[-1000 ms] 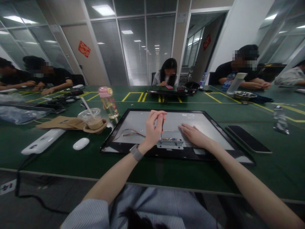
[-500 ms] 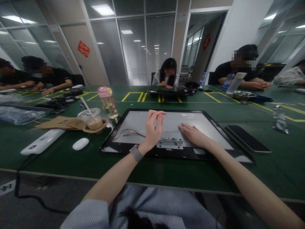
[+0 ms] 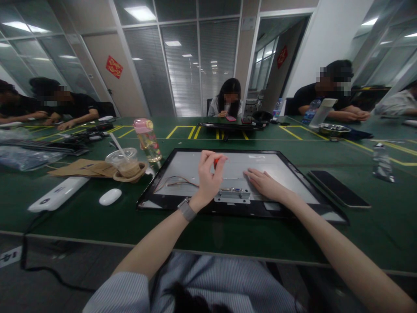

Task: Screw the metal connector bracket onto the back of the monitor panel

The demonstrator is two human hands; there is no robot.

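Note:
In the head view a flat display panel with a black frame lies back side up on the green table. My left hand, with a watch on its wrist, is raised over the panel's middle. Its fingers are closed round a small red piece that looks like a screwdriver handle; most of it is hidden by the fingers. Just below that hand is a metal connector bracket with ports. My right hand lies flat on the panel, fingers stretched out. A thin cable bundle runs across the panel's left part.
Left of the panel are a white mouse, a white corded device, an iced-drink cup and a pink-lidded bottle. A black phone and a silvery pouch lie to the right. Several people sit across the table.
The fingers of my left hand have shifted slightly, and more of the red piece shows between them. My right hand and the panel have stayed put.

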